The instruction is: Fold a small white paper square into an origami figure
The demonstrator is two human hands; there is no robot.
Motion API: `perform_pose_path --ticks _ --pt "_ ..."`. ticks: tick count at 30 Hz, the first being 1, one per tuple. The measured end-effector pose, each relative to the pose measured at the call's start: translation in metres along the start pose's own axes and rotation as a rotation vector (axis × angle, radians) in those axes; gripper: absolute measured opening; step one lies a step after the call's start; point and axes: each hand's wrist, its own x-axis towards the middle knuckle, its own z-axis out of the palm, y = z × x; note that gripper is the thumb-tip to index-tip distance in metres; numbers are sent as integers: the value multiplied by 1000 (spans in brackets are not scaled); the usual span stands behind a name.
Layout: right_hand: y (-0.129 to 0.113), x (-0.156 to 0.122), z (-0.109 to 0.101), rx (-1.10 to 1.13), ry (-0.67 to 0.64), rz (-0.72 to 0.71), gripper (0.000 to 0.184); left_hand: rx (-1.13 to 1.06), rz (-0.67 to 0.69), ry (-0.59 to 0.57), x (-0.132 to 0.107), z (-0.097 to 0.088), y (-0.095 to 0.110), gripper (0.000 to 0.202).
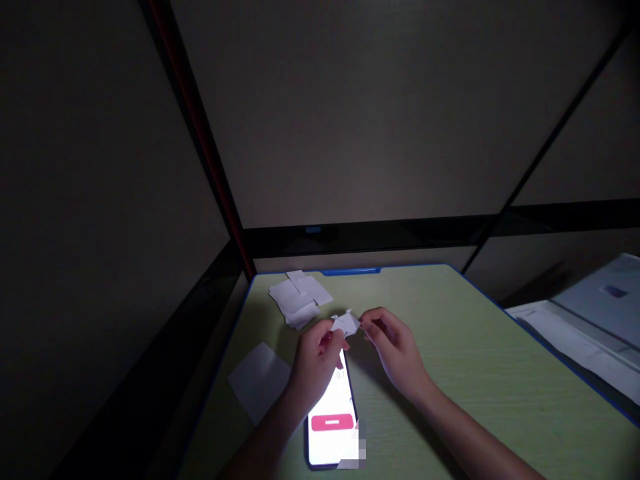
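A small piece of folded white paper [345, 324], with pointed corners, is held up over the middle of the table. My left hand [317, 360] grips it from the left between thumb and fingers. At its right tip, the thumb and fingertips of my right hand [393, 343] are pinched together on or right beside the paper. Below my left hand lies a lit phone [330, 443] with a white screen and a red button; its upper part is partly covered by the hand. A flat sheet of white paper [260, 380] lies to the left, partly under my left forearm.
Several white paper pieces [299, 297] are piled at the table's far left. The green table [480, 360] has a blue edge. A silver box or lid [597, 307] with white material stands off its right side. Dark panels [360, 120] rise behind.
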Motion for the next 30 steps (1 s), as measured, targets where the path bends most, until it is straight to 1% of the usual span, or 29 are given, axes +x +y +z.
perform_pose_path --ticks 3,7,10,16,23,30 --pt "0 2 -2 51 2 13 22 -7 -10 14 0 0 2 19" --pt "3 4 -2 84 -71 63 19 -26 -21 1 1 1 -1 18" --pt "3 4 -1 75 -108 31 17 -32 -13 -23 0 1 -4 18" --pt "3 4 -1 46 -156 -28 21 -10 -4 -39 1 1 -7 19" --pt "2 3 0 27 -129 4 18 -27 -14 -60 1 3 -8 18" --pt "3 3 1 9 -107 19 18 -84 -33 -55 1 2 -4 17"
